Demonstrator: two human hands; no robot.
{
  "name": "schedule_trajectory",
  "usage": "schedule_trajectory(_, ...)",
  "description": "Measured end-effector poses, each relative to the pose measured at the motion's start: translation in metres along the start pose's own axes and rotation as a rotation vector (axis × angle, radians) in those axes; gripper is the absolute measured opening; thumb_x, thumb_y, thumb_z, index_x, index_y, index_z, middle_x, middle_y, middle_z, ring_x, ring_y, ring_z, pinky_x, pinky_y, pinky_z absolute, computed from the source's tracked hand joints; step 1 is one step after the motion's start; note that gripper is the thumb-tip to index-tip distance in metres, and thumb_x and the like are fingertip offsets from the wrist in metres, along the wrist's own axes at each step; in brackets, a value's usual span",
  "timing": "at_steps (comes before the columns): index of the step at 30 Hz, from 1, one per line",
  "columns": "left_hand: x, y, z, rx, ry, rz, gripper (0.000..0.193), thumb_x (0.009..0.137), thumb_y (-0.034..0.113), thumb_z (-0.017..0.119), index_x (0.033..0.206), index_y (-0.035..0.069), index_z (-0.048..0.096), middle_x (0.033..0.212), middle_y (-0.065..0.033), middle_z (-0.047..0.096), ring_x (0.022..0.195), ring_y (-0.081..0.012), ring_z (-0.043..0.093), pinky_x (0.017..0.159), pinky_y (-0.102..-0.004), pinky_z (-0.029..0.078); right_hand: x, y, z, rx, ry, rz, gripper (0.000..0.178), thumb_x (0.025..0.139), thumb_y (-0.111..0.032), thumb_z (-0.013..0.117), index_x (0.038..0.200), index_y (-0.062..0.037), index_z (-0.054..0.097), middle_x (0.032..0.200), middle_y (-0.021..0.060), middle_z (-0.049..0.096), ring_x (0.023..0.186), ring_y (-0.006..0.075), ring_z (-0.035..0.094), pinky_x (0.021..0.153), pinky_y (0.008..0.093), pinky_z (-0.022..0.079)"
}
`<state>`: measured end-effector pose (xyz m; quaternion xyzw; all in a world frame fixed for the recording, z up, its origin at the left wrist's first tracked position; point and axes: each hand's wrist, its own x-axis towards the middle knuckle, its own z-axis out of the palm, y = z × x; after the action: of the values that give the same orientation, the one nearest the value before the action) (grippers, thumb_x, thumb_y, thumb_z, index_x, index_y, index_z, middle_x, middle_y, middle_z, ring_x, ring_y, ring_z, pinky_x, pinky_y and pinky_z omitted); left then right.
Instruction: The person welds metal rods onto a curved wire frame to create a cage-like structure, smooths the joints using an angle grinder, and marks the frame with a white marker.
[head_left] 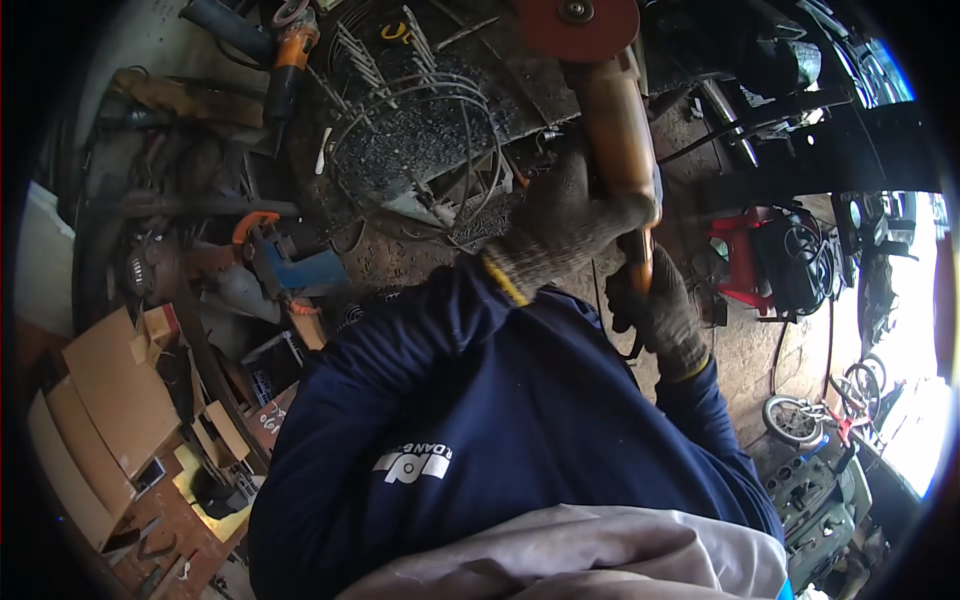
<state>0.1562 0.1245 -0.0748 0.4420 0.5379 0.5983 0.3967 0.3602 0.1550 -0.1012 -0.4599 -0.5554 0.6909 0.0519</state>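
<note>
Both my hands wear grey knitted gloves and grip one angle grinder [615, 130] with a worn orange body. My left hand [570, 205] closes around the body from its left side. Below it, my right hand [662, 310] is wrapped around the rear handle. The grinder points away from me, and its round reddish-brown disc [577, 22] faces up at the top edge, partly cut off. Just left of the disc lies a dark workbench [400, 150], strewn with grit, with loops of wire [480, 95] and several twisted metal rods [365, 62] on it.
A second orange-and-black angle grinder [290, 65] lies at the far left. Nearer stands a blue vise-like tool [300, 262] beside cardboard boxes [120, 390]. On the right are a red-and-black machine [760, 255], a bicycle [825, 405] and a green metal machine [815, 495].
</note>
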Motion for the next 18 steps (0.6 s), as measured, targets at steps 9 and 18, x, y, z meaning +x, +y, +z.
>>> schedule_trajectory(9,-0.093,0.019,-0.065,-0.211,0.064,-0.447,0.073,0.094,0.021,0.075,0.153,-0.005,0.04,0.12,-0.0102,0.063,0.112,-0.0168,0.062,0.098,-0.0311,0.052,0.097,-0.053,-0.044,0.179,-0.229,-0.024,0.045,0.087,-0.013,0.076,0.125,-0.0008,0.056,0.082,0.0042,0.06,0.061,0.0119,0.058,0.049,0.0271,0.051)
schedule_trajectory(18,-0.198,0.011,-0.092,0.025,0.475,-0.603,0.052,0.094,0.011,0.074,0.141,-0.001,0.055,0.123,-0.0129,0.067,0.113,-0.018,0.063,0.1,-0.0327,0.051,0.161,-0.069,-0.046,0.264,-0.429,0.006,0.028,0.091,-0.015,0.074,0.113,-0.0067,0.057,0.075,-0.0026,0.053,0.053,0.0051,0.046,0.048,0.0224,0.04)
